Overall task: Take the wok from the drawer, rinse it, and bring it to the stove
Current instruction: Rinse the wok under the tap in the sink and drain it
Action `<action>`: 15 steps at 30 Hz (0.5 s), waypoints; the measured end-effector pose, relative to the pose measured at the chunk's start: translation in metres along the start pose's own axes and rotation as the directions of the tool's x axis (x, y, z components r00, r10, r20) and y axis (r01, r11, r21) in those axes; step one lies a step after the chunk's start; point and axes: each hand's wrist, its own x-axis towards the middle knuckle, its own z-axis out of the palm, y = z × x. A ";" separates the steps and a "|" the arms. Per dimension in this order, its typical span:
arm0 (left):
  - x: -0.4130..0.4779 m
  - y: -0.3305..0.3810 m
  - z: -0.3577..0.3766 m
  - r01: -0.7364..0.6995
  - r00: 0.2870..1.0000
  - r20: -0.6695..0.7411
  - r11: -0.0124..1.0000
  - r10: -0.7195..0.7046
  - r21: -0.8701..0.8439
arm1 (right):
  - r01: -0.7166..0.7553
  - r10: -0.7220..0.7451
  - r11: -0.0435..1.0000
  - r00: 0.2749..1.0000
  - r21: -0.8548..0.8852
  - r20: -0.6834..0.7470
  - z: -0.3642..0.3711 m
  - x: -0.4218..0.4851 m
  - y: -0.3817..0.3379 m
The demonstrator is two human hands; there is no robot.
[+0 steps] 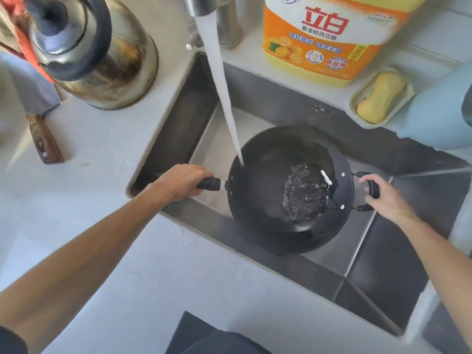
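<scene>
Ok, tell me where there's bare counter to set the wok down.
Bare: the counter left of the sink, between the kettle, the knife and the left hand; also the front strip below the sink. Crowded: behind the sink, with detergent, soap and a blue container.

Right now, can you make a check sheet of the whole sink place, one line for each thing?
Surface: pale counter around a steel sink.
Job's things: black wok in the sink, tap water pouring in, water pooled inside.
Clutter: kettle, detergent jug, soap dish, wooden-handled knife.
Hands: left hand grips the long handle; right hand at the loop handle, grip unclear.
Cables: nothing seen.
Surroundings: faucet; stove not in view.
</scene>
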 end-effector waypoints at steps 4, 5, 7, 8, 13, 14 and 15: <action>-0.002 -0.001 0.021 0.066 0.997 0.042 0.997 -0.064 -0.049 | 0.066 -0.066 0.996 0.998 -0.067 0.007 -0.016 0.006 -0.016; -0.001 -0.001 0.023 0.076 0.996 0.043 0.995 -0.074 -0.057 | 0.070 -0.069 0.995 0.998 -0.078 0.012 -0.018 0.005 -0.020; 0.000 0.001 0.022 0.092 0.994 0.059 0.993 -0.087 -0.075 | 0.078 -0.076 0.992 0.997 -0.100 0.018 -0.020 0.004 -0.023; 0.000 0.002 0.018 0.104 0.994 0.054 0.990 -0.099 -0.098 | 0.080 -0.079 0.991 0.997 -0.111 0.018 -0.018 0.004 -0.020; 0.002 0.005 -0.065 -0.039 0.742 -0.492 0.704 -0.455 -0.709 | 0.113 -0.114 0.986 0.994 -0.119 0.002 -0.017 0.000 -0.015; 0.005 0.003 -0.089 -0.133 0.657 -0.513 0.585 -0.552 -0.800 | 0.111 -0.112 0.986 0.994 -0.128 0.002 -0.018 -0.001 -0.017; 0.009 0.001 -0.112 -0.209 0.611 -0.500 0.484 -0.614 -0.850 | 0.107 -0.108 0.986 0.994 -0.129 -0.002 -0.018 -0.001 -0.018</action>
